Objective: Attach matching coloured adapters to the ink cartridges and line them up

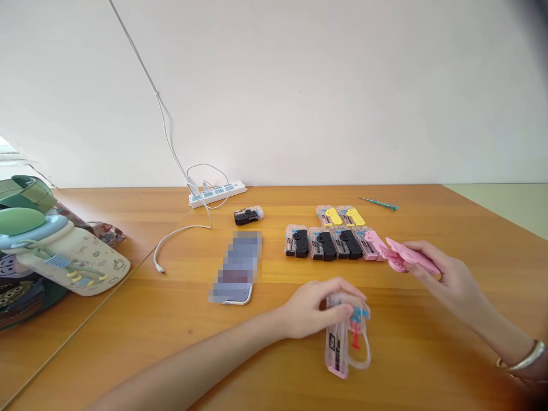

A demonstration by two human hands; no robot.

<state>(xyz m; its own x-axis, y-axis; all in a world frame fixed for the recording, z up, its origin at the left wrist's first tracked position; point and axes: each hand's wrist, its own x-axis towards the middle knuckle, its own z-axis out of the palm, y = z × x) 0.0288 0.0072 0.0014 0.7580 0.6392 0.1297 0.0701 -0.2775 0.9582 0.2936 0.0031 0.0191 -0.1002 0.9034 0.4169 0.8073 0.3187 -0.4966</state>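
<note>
My left hand [319, 308] grips the top of a clear plastic ink cartridge [345, 345] with a pink label, a red-and-blue fitting and a looped clear tube. My right hand [445, 279] pinches a pink plastic clip [406, 257] just to the right of the cartridge row. That row has three black-marked cartridges [323, 244] and a pink-marked cartridge [370, 244]. Behind it lie two yellow-marked cartridges [340, 216]. A lone black-marked cartridge [248, 215] sits further left.
A phone [235, 268] with a blurred screen lies on the wooden table [128, 342]. A small screwdriver [379, 203] lies at the back. A white power strip [217, 195] and its cables sit by the wall, with a patterned bag [68, 262] at the left.
</note>
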